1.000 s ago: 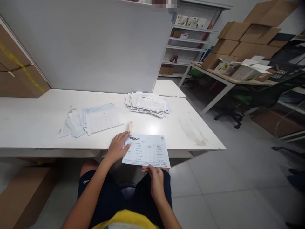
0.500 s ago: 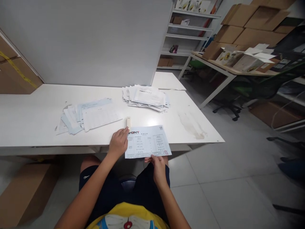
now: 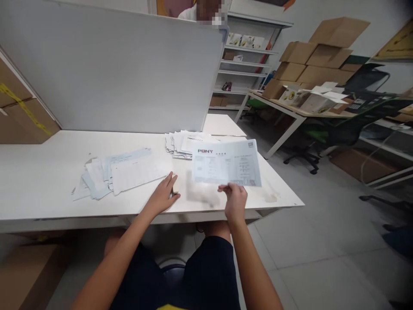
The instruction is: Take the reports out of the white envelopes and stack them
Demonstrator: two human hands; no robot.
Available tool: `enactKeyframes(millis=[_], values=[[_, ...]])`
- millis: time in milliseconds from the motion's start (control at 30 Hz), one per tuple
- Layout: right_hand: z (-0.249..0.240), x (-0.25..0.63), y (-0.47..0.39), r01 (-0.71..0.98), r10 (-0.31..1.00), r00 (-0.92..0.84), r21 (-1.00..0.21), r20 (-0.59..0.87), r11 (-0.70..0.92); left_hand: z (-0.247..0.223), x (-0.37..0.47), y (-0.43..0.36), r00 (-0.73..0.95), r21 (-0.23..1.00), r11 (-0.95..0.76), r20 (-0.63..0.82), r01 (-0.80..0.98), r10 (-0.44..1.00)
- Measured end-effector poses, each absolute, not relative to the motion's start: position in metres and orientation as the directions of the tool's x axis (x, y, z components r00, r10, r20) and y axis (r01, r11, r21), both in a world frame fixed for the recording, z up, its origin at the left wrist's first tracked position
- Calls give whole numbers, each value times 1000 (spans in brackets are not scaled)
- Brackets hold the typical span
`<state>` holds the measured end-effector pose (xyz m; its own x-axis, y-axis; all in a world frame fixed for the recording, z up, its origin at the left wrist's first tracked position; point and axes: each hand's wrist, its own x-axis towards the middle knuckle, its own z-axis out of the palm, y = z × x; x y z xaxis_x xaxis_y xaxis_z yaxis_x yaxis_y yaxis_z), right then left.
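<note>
My right hand (image 3: 236, 202) pinches the bottom edge of a printed PONY sheet (image 3: 226, 165), holding it up above the right part of the table. My left hand (image 3: 164, 193) lies on the tabletop near the front edge, with thumb and fingers around a small cream stapler (image 3: 175, 189) that they mostly cover. Left of this hand, loose sheets (image 3: 132, 170) lie fanned out. A pile of papers (image 3: 180, 144) sits farther back, partly hidden behind the lifted sheet.
A grey partition (image 3: 129, 73) stands along the back of the white table (image 3: 38, 172). Cardboard boxes (image 3: 26, 107) are at the far left. A person (image 3: 189, 13) is partly visible beyond the partition. Another desk (image 3: 290, 108), an office chair (image 3: 318, 137) and shelves (image 3: 245, 73) stand to the right.
My right hand has lifted the sheet up and to the right, away from my left hand. My left hand has left the sheet's corner and now lies around the stapler. The view has tilted up.
</note>
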<state>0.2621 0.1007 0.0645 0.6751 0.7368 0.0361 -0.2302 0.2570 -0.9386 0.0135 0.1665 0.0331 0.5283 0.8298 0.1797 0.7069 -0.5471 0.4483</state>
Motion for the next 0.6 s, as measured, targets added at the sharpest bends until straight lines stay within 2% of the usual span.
enactKeyframes(millis=[33, 100, 267, 500, 600], values=[[67, 266, 125, -280, 768, 640, -929, 7, 242, 33, 13, 166, 530, 458, -542, 168, 704, 831], [69, 273, 175, -345, 855, 510, -932, -88, 110, 35, 13, 165, 533, 468, -539, 160, 701, 831], [60, 282, 251, -319, 924, 339, -945, -178, -65, 40, 12, 162, 527, 467, -544, 180, 697, 830], [22, 280, 233, -161, 878, 471, -987, -87, -11, 34, 13, 164, 525, 445, -572, 238, 689, 817], [16, 270, 216, -44, 883, 469, -999, -5, 17, 36, 7, 163, 452, 464, -568, 345, 679, 823]])
